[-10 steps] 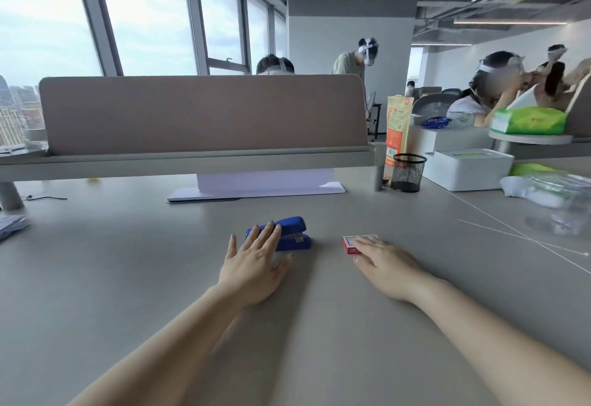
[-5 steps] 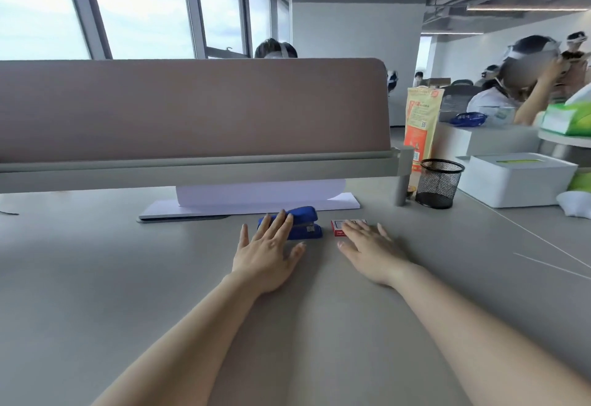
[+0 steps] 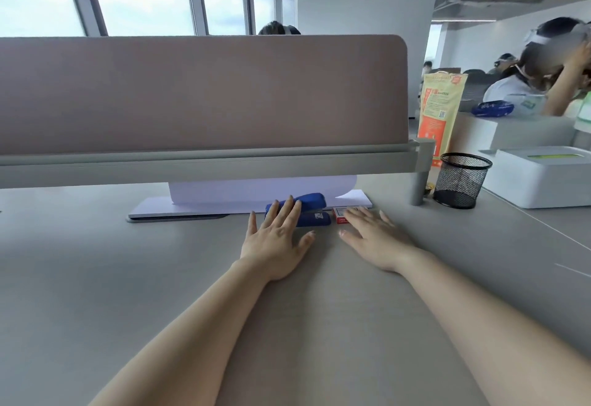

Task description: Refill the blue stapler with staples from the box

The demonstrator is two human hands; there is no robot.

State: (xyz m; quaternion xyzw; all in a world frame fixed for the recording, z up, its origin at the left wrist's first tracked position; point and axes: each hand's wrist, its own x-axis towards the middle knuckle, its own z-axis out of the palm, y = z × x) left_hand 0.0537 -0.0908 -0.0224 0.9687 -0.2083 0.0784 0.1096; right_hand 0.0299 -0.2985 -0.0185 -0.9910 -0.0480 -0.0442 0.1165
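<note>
A blue stapler (image 3: 311,210) lies closed on the grey desk (image 3: 96,277), just in front of the partition. My left hand (image 3: 276,239) rests flat on the desk with its fingers spread, and the fingertips overlap the stapler's left end. Right beside the stapler sits a small red and white staple box (image 3: 341,213). My right hand (image 3: 375,239) lies flat and open next to it, with the fingertips over the box's right part. Neither hand grips anything.
A pinkish partition (image 3: 204,95) on a grey rail crosses the desk behind the stapler, with white paper on a flat stand (image 3: 224,204) under it. A black mesh pen cup (image 3: 460,180), an orange bag (image 3: 439,111) and a white box (image 3: 540,175) stand at the right. People sit beyond.
The view has moved forward and lower, so the partition looms larger. Both hands have slid forward; the fingertips now reach over the stapler and the box.
</note>
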